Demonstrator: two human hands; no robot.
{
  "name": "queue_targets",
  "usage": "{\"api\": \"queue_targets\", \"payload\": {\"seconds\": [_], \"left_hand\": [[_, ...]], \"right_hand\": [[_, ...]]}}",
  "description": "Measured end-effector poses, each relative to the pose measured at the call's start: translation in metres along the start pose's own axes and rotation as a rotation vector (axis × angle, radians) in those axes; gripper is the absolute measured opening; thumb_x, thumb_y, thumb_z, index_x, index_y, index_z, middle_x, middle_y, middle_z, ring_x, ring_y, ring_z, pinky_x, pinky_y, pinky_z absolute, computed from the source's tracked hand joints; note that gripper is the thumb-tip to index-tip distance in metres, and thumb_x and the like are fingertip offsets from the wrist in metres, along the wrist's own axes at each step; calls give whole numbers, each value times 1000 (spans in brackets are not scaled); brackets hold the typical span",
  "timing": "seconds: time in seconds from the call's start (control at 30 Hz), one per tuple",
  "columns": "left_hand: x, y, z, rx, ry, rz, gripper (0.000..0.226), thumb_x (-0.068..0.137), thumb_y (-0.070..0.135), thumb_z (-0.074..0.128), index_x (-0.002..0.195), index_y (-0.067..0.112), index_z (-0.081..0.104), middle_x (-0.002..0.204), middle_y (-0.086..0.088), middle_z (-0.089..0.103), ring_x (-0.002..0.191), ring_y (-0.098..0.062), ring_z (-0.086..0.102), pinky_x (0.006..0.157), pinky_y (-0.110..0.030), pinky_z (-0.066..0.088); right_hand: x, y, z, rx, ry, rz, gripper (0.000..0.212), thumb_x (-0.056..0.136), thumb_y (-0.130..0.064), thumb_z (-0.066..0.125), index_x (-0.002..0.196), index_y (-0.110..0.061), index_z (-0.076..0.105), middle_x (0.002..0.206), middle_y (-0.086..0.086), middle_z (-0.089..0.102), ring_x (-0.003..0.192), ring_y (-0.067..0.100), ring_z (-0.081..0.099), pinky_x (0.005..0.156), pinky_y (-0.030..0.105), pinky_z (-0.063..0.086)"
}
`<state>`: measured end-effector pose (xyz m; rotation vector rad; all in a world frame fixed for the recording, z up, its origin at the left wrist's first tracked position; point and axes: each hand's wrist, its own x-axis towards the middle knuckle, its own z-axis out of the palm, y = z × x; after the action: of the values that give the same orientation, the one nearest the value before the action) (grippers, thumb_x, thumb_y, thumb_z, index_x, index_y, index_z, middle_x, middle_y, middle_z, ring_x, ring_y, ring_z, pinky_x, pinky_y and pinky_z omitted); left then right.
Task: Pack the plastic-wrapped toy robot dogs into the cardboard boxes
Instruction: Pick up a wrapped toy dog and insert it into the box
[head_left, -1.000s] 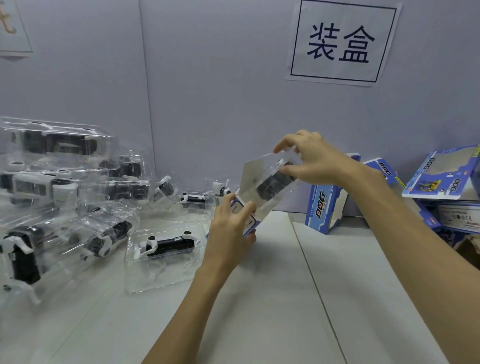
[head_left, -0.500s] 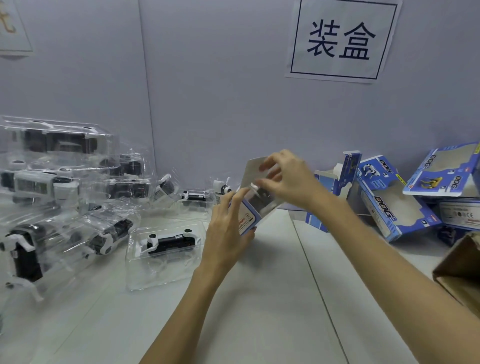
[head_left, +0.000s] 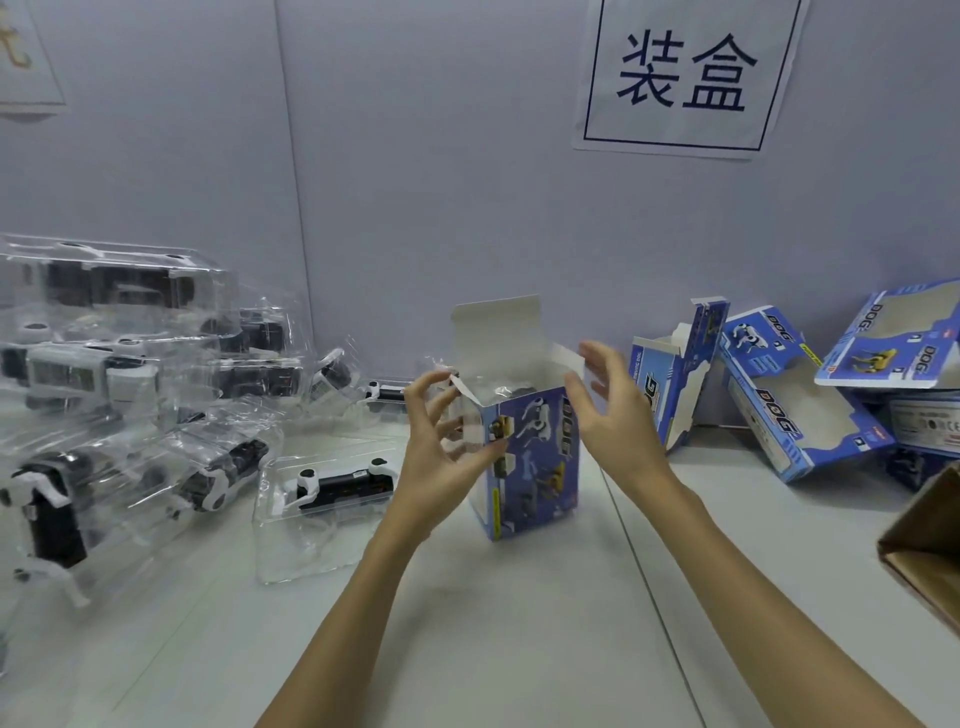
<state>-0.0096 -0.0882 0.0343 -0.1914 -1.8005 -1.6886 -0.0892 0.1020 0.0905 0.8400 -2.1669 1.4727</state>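
While a second ago held tilted in the air between both hands with the wrapped dog only partly in, now standing upright on the white table (head_left: 519, 649): the blue box (head_left: 535, 462), top flaps up, a dark shape just showing at its mouth — judged to be the toy robot dog (head_left: 511, 391), seated inside; insertion apparently finished, closing not yet done.

Largest first: grey wall (head_left: 415, 182) behind, bearing a white sign (head_left: 680, 78) with two characters; along the left, a heap of clear-wrapped dogs (head_left: 114, 374), stacked and overlapping; nearer the middle, flat on the table, one single clear pack (head_left: 332, 488), just beside the left forearm; on the right, well apart from the working box, a tumble of empty blue boxes (head_left: 800, 415), leaning against each other; at the right edge, a corner of a brown carton (head_left: 930, 551).

Then the hands: left hand (head_left: 441, 447) beside the box's left face, fingers spread and lightly curled, thumb tip near the edge, gripping nothing that can be made out; right hand (head_left: 618, 415) beside the right top corner, fingers straight and apart, just clear of the side flap (head_left: 566, 358) — released, not holding.

Meaning for the task: one dog boxed, flaps next, many packs waiting.
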Motion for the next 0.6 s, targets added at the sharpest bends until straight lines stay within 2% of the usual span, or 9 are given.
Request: {"api": "queue_targets", "payload": {"seconds": [0.07, 0.13, 0.23, 0.33, 0.43, 0.53, 0.6], "left_hand": [[-1, 2, 2, -59, -81, -75, 88, 81, 23, 90, 143, 47, 32, 143, 13, 55, 120, -9, 65, 84, -34, 62], [-2, 4, 4, -72, -145, -106, 84, 85, 28, 87, 146, 52, 35, 147, 15, 54, 126, -12, 62, 86, -38, 63], [-2, 7, 8, 21, -224, -76, 77, 92, 31, 79, 148, 61, 37, 147, 37, 42, 129, 0, 55, 84, -22, 59], [-4, 7, 17, 142, -267, 2, 68, 95, 39, 74, 148, 62, 38, 151, 40, 33, 125, 10, 52, 86, -17, 57], [-6, 6, 29, 256, -211, 80, 52, 84, 62, 70, 132, 54, 54, 142, 28, 42, 125, 3, 53, 92, -25, 59], [-3, 6, 39, 248, -101, 130, 36, 84, 62, 70, 110, 38, 63, 127, 14, 50, 118, -8, 58, 87, -30, 59], [0, 6, 44, 211, -73, 141, 32, 88, 62, 65, 103, 35, 63, 124, 17, 53, 120, -11, 59, 82, -33, 58]], "right_hand": [[-12, 8, 1, 116, 22, -2, 38, 106, -28, 57, 143, -18, 53, 135, -7, 64, 127, 11, 60, 103, 26, 53], [-23, 13, 2, 173, 99, -20, 36, 104, -32, 57, 138, -20, 58, 130, -12, 65, 124, 11, 62, 100, 23, 54], [-34, 18, 7, 163, 164, -27, 38, 102, -37, 57, 134, -18, 60, 133, -5, 62, 124, 17, 60, 103, 36, 53], [-40, 24, 9, 113, 220, -107, 32, 102, -34, 57, 124, -11, 63, 126, 2, 61, 121, 13, 58, 100, 27, 51], [-38, 28, 5, 66, 259, -143, 24, 105, -30, 53, 103, -8, 63, 123, 5, 59, 118, 7, 56, 95, 27, 51], [-32, 29, 3, 50, 267, -135, 21, 108, -23, 53, 90, -13, 57, 135, 1, 57, 119, -9, 52, 90, 15, 48], [-28, 29, 5, 156, 243, -43, 18, 108, -20, 55, 90, -15, 55, 140, -3, 57, 122, -8, 54, 91, 22, 54]]}}
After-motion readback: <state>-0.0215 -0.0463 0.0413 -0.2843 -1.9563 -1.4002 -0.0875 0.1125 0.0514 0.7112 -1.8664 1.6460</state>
